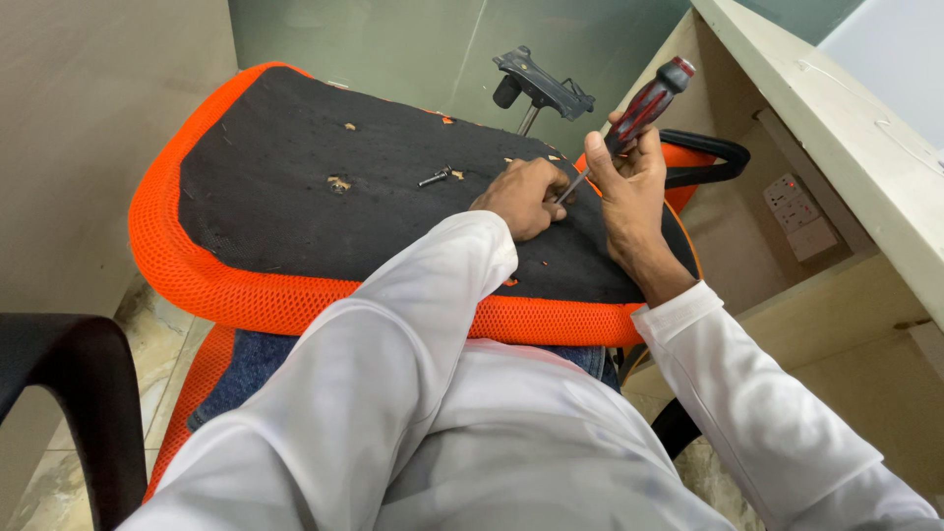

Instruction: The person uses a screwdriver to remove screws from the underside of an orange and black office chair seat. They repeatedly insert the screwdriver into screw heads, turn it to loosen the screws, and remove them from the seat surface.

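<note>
Overturned office-chair seat (265, 187), its black underside panel facing up within an orange mesh rim, resting across the person's lap. All positions below are given relative to this seat.

Right hand (629, 187) — over the seat's right portion, fingers clenched around the red-and-black handle of a screwdriver (644, 103), which slants down and leftward so that its shaft meets the panel near the seat's right-centre. Left hand (521, 197) — lying on the panel just left of the shaft, fingers curled in at the tip as if steadying a fastener there; the fastener itself is hidden, so what the fingers grasp cannot be told.

A loose bolt (436, 177) lies free on the panel near the seat's middle, just left of the left hand. Small tan wood fragments (339, 183) are scattered further left and toward the far edge, around what look like open holes.

Beyond the seat's far edge stands a black metal bracket on a post (541, 84), apart from the panel. To the seat's right is a pale desk with a wall socket (798, 205) beneath it; at its near left, a black armrest (79, 393).

Judged progress: at least one bolt is already out and the mechanism is off the panel, while the screw point under the driver appears to be in hand — the work seems mid-way rather than finished.
</note>
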